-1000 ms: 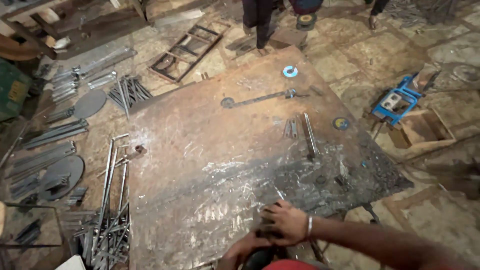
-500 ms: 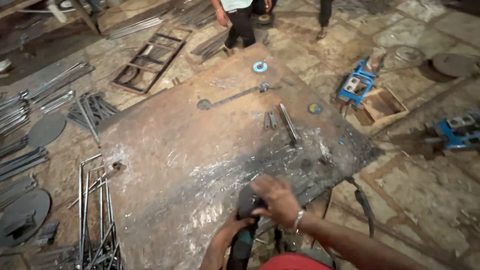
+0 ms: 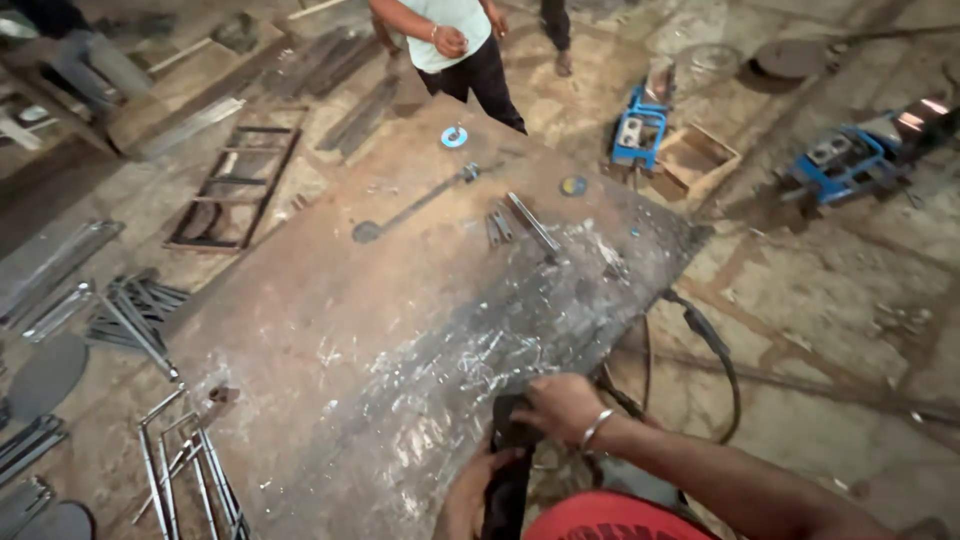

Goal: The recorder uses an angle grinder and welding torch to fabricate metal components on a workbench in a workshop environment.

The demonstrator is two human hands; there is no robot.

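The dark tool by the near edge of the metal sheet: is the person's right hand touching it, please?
Touching. The head view shows the right hand gripping the top of the dark tool, fingers wrapped over it.

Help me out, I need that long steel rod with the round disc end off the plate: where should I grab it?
Grip the long rod mid-shaft, probably from above, fingers pinching across it. It lies flat on the rusty steel plate, so nothing gets underneath. The shaft is thin and bare, with open plate on both sides. The disc end lies flat and looks harder to pinch.
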